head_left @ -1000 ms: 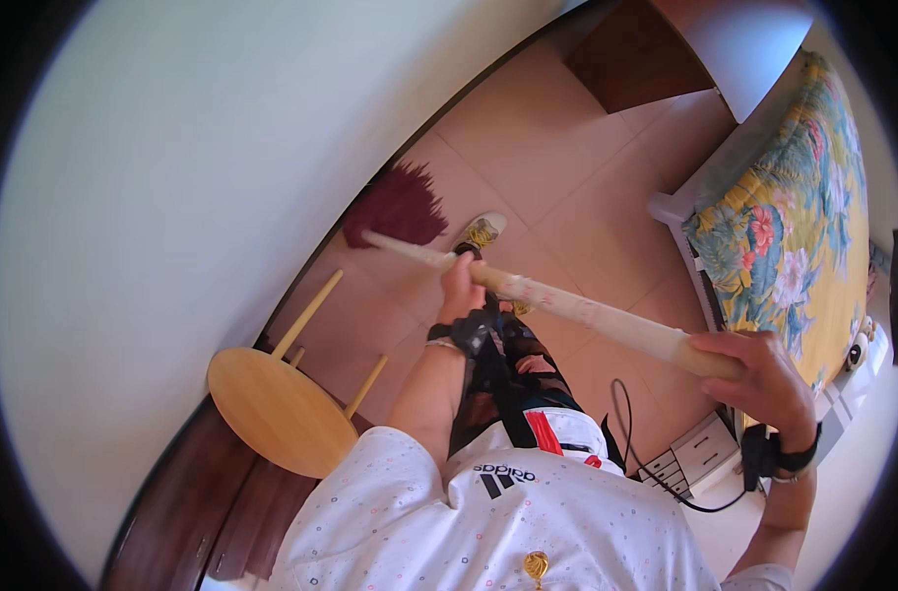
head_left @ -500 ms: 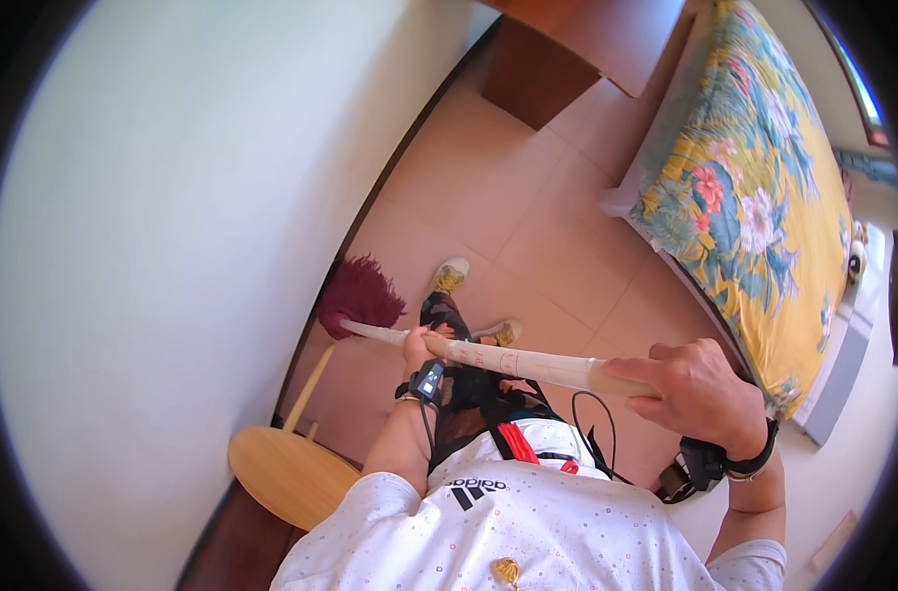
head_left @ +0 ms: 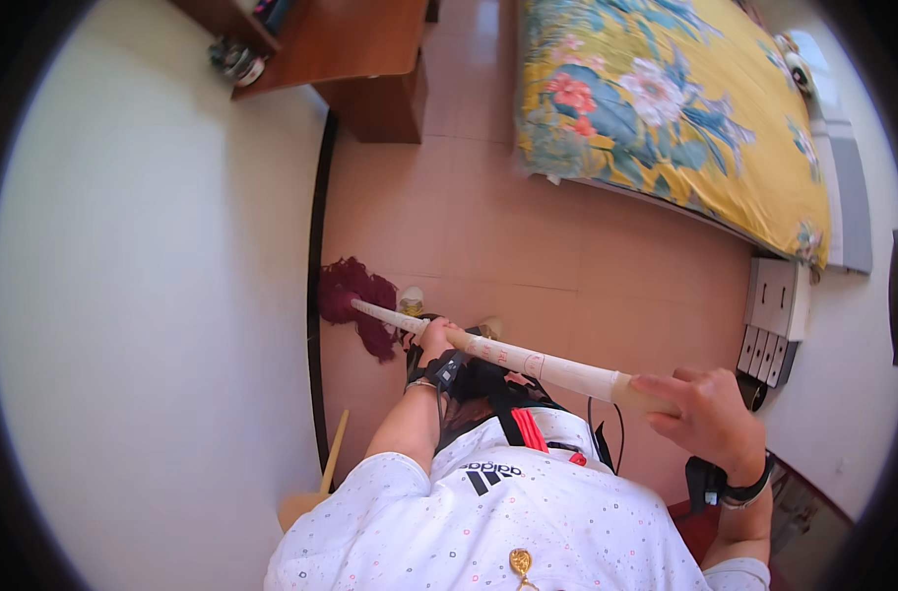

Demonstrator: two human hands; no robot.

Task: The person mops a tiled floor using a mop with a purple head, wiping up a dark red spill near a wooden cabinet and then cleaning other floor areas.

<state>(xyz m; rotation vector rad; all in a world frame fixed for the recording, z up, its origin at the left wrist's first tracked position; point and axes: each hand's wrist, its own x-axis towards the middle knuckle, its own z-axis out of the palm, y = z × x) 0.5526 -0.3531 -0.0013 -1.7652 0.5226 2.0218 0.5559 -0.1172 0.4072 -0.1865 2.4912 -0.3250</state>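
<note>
A mop [head_left: 543, 366] with a pale, light-coloured handle slants across in front of my body. Its dark maroon string head [head_left: 362, 295] lies on the pinkish tiled floor at the foot of the left wall. My left hand [head_left: 436, 338] is wrapped round the handle's lower part, closer to the mop head. Near the handle's upper end, my right hand [head_left: 710, 412] grips it, thumb side toward the shaft. Both wrists wear black strapped devices. My shoes show partly beyond the handle, beside the mop strings.
A bed [head_left: 656, 108] with a yellow floral cover stands at the far right. A brown wooden desk [head_left: 355, 44] is at the far left against the white wall [head_left: 154, 325]. A small white cabinet [head_left: 776, 295] sits at right. Part of a wooden stool [head_left: 299, 507] shows at lower left.
My view has turned, so the bed and desk sit further left and the stool is mostly out of sight. The mop strings are more spread along the wall. Both hands keep their hold.
</note>
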